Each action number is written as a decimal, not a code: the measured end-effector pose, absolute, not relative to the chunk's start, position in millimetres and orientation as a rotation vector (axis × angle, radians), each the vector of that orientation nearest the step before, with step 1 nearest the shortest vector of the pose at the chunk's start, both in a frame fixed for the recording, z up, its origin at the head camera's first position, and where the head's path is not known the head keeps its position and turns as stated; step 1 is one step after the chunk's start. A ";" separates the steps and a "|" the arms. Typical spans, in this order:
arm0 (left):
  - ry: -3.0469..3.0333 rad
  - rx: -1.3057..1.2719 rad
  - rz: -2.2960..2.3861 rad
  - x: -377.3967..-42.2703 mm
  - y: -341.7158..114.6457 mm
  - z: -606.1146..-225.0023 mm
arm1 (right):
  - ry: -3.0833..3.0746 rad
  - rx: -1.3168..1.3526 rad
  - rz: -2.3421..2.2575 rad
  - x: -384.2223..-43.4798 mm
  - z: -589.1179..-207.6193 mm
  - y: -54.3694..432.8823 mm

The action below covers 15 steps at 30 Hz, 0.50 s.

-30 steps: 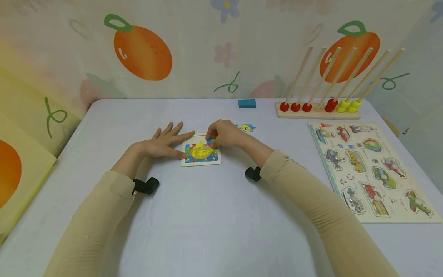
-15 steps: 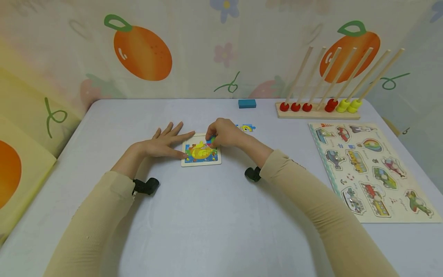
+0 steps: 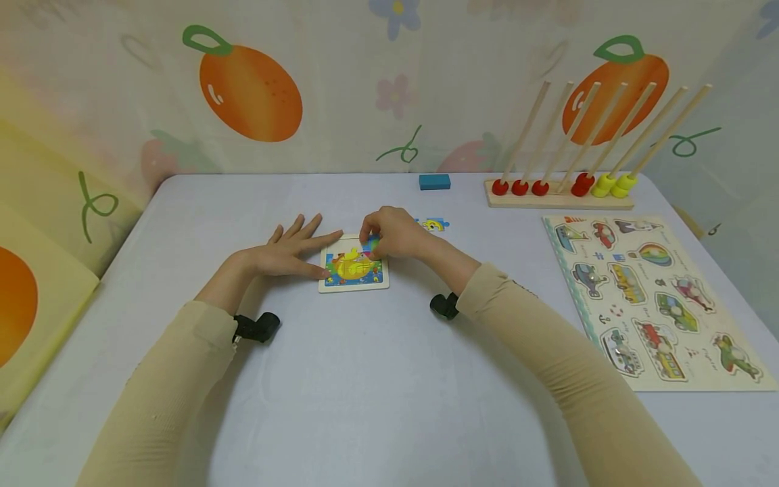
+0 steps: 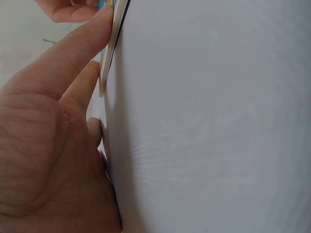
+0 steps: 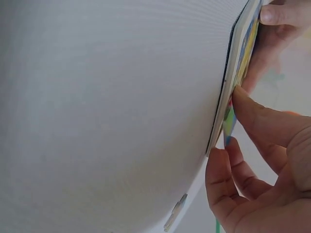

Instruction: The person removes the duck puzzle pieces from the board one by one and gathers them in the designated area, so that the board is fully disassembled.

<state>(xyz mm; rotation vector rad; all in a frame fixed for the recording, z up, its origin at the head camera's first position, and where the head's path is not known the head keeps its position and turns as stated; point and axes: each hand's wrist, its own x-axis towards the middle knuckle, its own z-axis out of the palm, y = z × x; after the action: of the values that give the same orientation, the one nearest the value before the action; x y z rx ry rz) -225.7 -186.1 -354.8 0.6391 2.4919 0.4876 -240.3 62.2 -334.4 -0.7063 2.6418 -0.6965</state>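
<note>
A small jigsaw puzzle [image 3: 353,290] with a pale wooden frame and a yellow picture on blue lies flat on the table. My left hand [image 3: 280,258] is spread at its left side, thumb and index fingertip resting on the frame's left part. At the upper right corner my right hand [image 3: 398,233] pinches a puzzle piece [image 5: 230,124] coloured green, blue and red. In the right wrist view that piece stands tilted against the puzzle's surface, between thumb and fingertips. The fingers partly cover it in the head view. Just behind the right hand lies a loose yellow-and-blue puzzle piece [image 3: 434,224].
A blue block [image 3: 435,182] sits at the table's back edge. Right of it stands a wooden peg counter [image 3: 560,201] with red and yellow beads. A large vehicle puzzle board [image 3: 587,297] lies at the right. A printed curtain [image 3: 341,88] hangs behind the table.
The right hand has shifted very slightly up and left, its fingertips turning the piece a little at the puzzle's corner. My left hand has stayed still.
</note>
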 end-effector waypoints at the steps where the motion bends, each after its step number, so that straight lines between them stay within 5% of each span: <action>1: 2.492 0.638 0.486 -225.7 -185.9 -354.8 | 2.644 -0.701 -0.697 -240.2 -334.3 62.1; 15: 2.488 0.625 0.468 -227.2 -187.6 -355.3 | 2.675 -0.713 -0.733 -240.6 -334.2 62.6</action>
<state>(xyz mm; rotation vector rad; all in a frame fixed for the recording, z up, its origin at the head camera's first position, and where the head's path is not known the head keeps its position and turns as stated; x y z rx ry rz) -227.2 -187.6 -355.3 0.6253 2.4880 0.4685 -240.6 62.6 -334.2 -0.7128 2.6754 -0.7334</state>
